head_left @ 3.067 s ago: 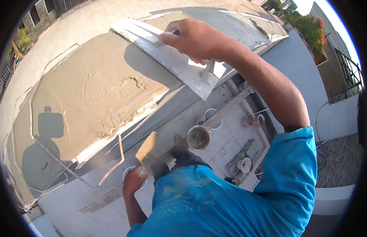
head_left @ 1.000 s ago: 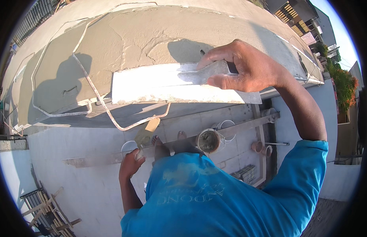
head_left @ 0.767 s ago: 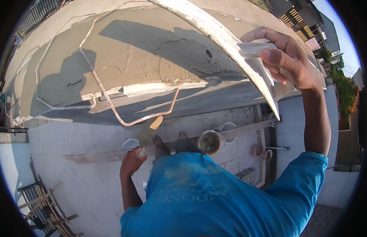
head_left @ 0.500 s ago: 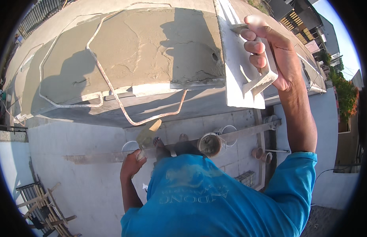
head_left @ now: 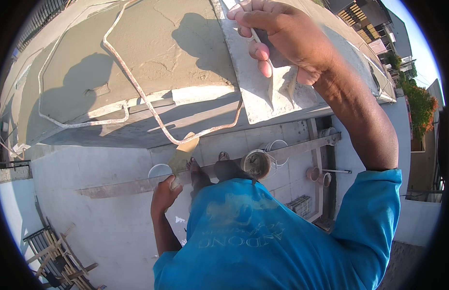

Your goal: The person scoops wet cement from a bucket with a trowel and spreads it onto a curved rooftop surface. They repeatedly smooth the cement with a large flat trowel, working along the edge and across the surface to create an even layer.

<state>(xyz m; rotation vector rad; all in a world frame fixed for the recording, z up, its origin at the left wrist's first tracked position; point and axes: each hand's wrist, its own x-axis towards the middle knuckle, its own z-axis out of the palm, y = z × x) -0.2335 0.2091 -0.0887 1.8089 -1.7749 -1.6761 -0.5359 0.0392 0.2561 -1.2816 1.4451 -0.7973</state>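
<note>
My right hand [head_left: 294,41] is closed round the handle of a flat, whitish plastering float [head_left: 253,99]. The float's plate is pressed or held close against a ledge at its right part, beside grey wet mortar [head_left: 152,43] spread over the surface. Shadows fall across the mortar. Lower down, my left hand [head_left: 164,195] grips a trowel [head_left: 183,152] by its handle, its pale blade pointing up, just below the ledge. A bent, rust-stained metal rod [head_left: 132,89] loops over the ledge's front edge between the two hands.
A narrow plank [head_left: 113,187] lies beneath my feet, high above the floor. A bucket of mortar [head_left: 257,165] stands right of my legs, with a white pail [head_left: 277,152] behind it. Wooden poles [head_left: 57,258] lean at lower left; a pale wall [head_left: 364,140] rises at right.
My right hand and the float have moved left and slightly up, and the float has tilted. The left hand with the trowel has shifted only slightly.
</note>
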